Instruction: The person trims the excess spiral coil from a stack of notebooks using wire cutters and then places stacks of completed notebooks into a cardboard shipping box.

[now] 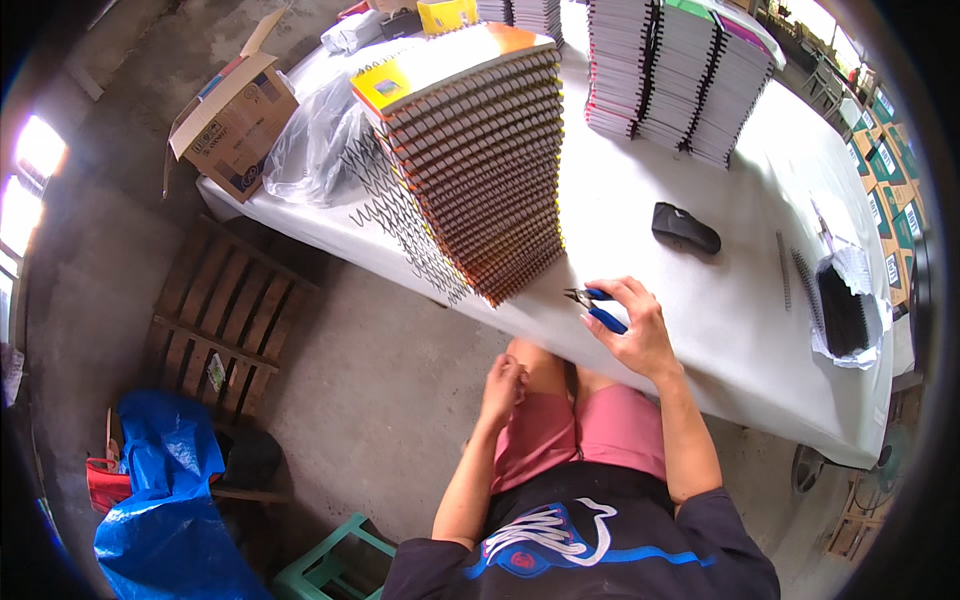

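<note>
Extends the right hand [643, 332] forward in a pinching grip. Holds the left hand [501, 390] lower, loosely curled.

The upper edge of the view cuts off the rear spiral-bound notebooks [615, 85]; the lower edge crops the blue tarpaulin [165, 470] and green stool [300, 578]. The right hand [642, 325] covers part of the blue-handled pliers [608, 320]; the curled left hand's [503, 390] fingertips are hard to distinguish.

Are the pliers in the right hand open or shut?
Open: the two blue handles of the pliers stand spread apart in the right hand.
</note>
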A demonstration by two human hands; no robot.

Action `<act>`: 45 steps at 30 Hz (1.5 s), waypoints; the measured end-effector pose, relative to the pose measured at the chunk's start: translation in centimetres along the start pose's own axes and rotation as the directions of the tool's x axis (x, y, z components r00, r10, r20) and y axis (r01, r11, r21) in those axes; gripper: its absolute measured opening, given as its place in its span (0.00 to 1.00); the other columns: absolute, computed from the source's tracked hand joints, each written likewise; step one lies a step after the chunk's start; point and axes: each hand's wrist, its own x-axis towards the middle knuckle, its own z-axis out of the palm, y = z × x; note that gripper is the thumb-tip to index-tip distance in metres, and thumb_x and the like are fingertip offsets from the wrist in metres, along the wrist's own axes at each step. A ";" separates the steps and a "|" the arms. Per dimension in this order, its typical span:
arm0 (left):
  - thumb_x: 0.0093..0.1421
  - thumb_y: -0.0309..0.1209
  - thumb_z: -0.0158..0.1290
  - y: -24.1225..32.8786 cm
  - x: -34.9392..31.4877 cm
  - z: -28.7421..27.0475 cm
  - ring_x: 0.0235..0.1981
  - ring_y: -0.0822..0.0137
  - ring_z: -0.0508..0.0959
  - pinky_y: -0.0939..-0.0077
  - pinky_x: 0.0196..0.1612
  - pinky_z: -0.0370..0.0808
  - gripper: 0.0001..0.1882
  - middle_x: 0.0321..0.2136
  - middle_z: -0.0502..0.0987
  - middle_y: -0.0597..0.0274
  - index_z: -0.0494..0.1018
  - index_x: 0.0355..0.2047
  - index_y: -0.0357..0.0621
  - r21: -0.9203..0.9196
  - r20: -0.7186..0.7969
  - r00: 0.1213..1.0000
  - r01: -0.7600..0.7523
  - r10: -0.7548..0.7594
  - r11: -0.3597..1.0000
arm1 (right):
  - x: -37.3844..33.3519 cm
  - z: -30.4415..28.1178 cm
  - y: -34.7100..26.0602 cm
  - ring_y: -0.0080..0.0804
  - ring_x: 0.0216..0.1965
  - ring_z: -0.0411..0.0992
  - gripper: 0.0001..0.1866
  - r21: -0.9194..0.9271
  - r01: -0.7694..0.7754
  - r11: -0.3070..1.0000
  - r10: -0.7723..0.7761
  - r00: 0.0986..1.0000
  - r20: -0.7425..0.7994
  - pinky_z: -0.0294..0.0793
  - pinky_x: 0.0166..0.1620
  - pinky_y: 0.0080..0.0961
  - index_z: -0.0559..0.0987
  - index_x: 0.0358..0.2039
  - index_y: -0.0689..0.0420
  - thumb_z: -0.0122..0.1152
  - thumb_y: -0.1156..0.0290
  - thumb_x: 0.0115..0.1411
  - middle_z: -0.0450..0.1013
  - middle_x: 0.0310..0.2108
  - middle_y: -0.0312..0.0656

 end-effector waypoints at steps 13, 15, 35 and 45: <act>0.59 0.32 0.55 15.4 -5.4 -1.1 0.17 0.84 0.60 0.90 0.15 0.55 0.15 0.23 0.63 0.76 0.72 0.45 0.40 -0.105 -0.185 0.777 -0.625 0.602 0.773 | 2.0 2.6 -5.1 0.39 0.45 0.68 0.21 -0.182 0.114 0.977 -0.124 0.991 -0.044 0.60 0.51 0.41 0.75 0.44 0.50 0.66 0.67 0.46 0.70 0.39 0.40; 0.57 0.30 0.57 16.5 -5.9 0.0 0.16 0.85 0.60 0.90 0.16 0.55 0.17 0.23 0.62 0.77 0.72 0.46 0.40 0.075 -0.179 0.776 -0.603 0.605 0.794 | 2.1 3.3 -4.9 0.38 0.46 0.68 0.22 -0.282 0.138 0.950 -0.159 0.986 -0.054 0.58 0.52 0.43 0.74 0.44 0.49 0.65 0.66 0.46 0.69 0.40 0.39; 0.67 0.38 0.43 14.1 -2.0 3.6 0.15 0.85 0.61 0.88 0.16 0.58 0.12 0.20 0.69 0.71 0.65 0.33 0.42 0.434 -0.263 0.422 -0.751 0.867 0.497 | 3.3 5.9 -5.5 0.38 0.43 0.68 0.21 -0.408 0.109 0.906 -0.101 0.994 0.040 0.63 0.42 0.38 0.74 0.41 0.50 0.65 0.66 0.44 0.68 0.36 0.41; 0.67 0.37 0.44 14.1 -2.1 3.3 0.15 0.85 0.61 0.88 0.16 0.58 0.11 0.20 0.70 0.70 0.64 0.34 0.42 0.373 -0.236 0.429 -0.789 0.872 0.489 | 3.3 5.4 -6.2 0.40 0.44 0.68 0.22 -0.461 0.139 0.876 -0.134 0.990 0.044 0.66 0.41 0.38 0.74 0.41 0.51 0.64 0.64 0.42 0.68 0.36 0.43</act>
